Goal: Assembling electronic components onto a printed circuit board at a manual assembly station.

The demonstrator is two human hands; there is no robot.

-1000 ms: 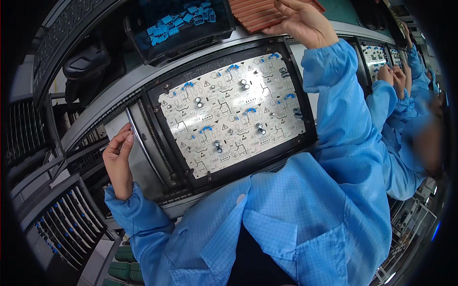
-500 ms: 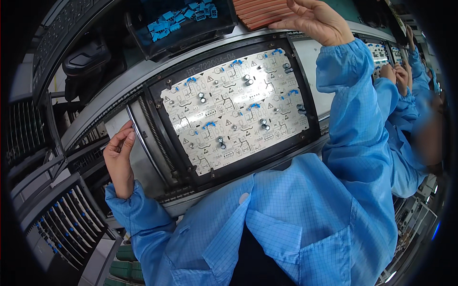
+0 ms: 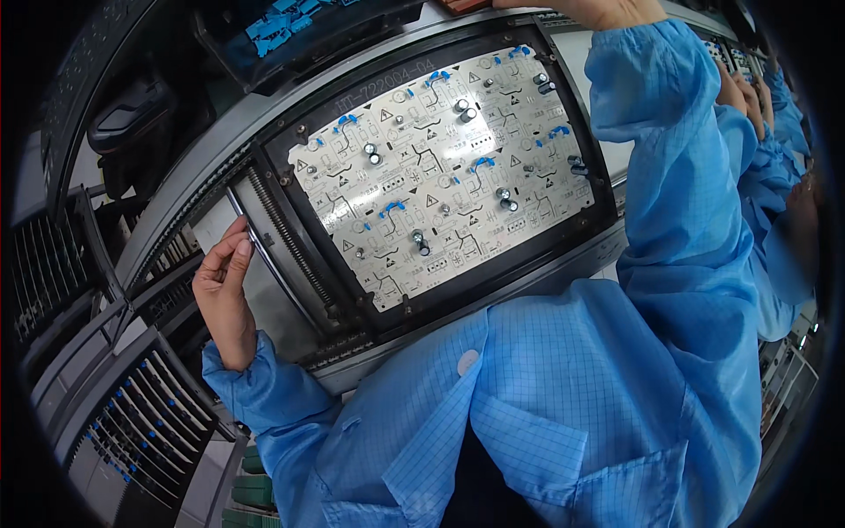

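Note:
My left hand (image 3: 225,290) is at the left of the black frame, with thumb and forefinger pinched on a thin shiny metal rod (image 3: 283,283). In the black frame (image 3: 304,141) lies a white printed circuit board (image 3: 400,180) carrying blue parts and several small cylindrical capacitors (image 3: 507,200). My right hand (image 3: 612,11) reaches to the top edge, beside a reddish-brown ribbed stack (image 3: 462,5). Most of its fingers are cut off by the picture's edge, so I cannot see what they hold.
A dark bin (image 3: 352,37) of blue parts stands beyond the frame. Metal rails (image 3: 207,154) run along the line. At lower left, a black rack (image 3: 145,422) holds several boards. A co-worker's hands (image 3: 744,97) are at the far right.
The view has shifted, so the bin and the brown stack sit higher and partly out of sight. My right hand's spread fingers have left the picture; my left hand stays at the rod.

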